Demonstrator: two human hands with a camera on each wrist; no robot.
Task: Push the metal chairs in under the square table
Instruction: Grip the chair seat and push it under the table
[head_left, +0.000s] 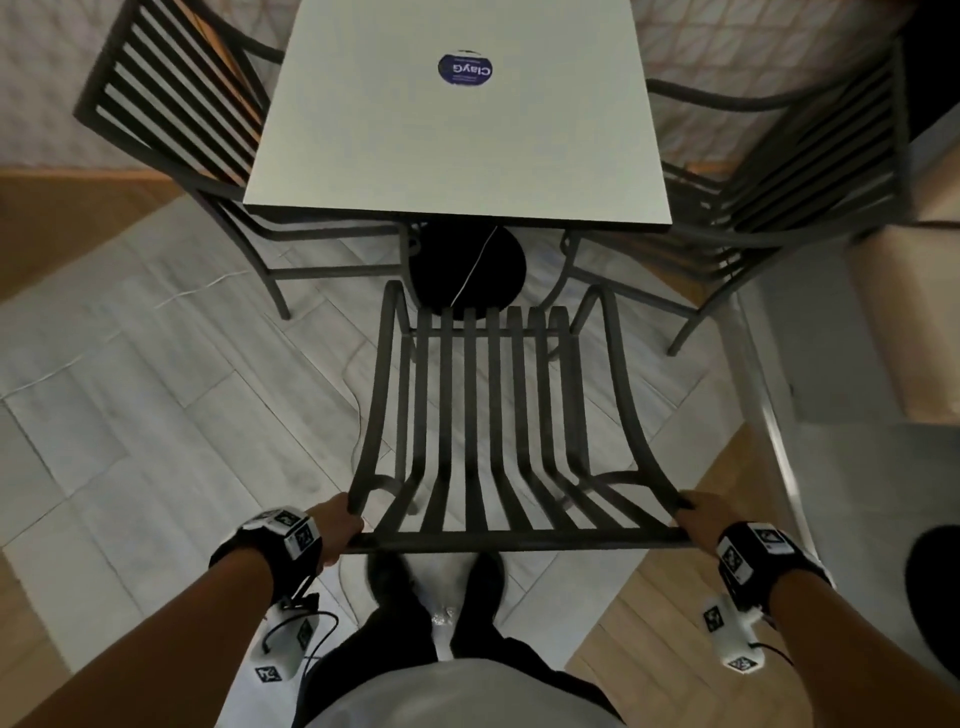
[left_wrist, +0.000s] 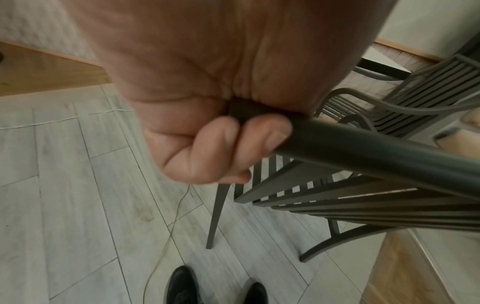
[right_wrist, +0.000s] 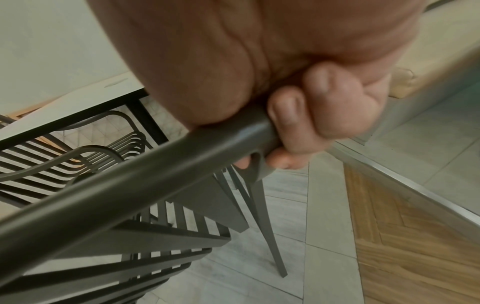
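We are gripping top rail of dark grey slatted metal chair (head_left: 488, 415): left hand (head_left: 337, 530) wrapping left corner, right hand (head_left: 698, 525) curling round right corner. We are judging best push as even, both sides, straight toward square white table (head_left: 457, 130), seat front nearing black round base (head_left: 467, 270). Side chairs (head_left: 171, 119) are flanking table, already tucked.

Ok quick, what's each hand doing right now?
Left hand: closed, gripping the top rail of the near chair at its left end.
Right hand: closed, gripping the same rail at its right end.
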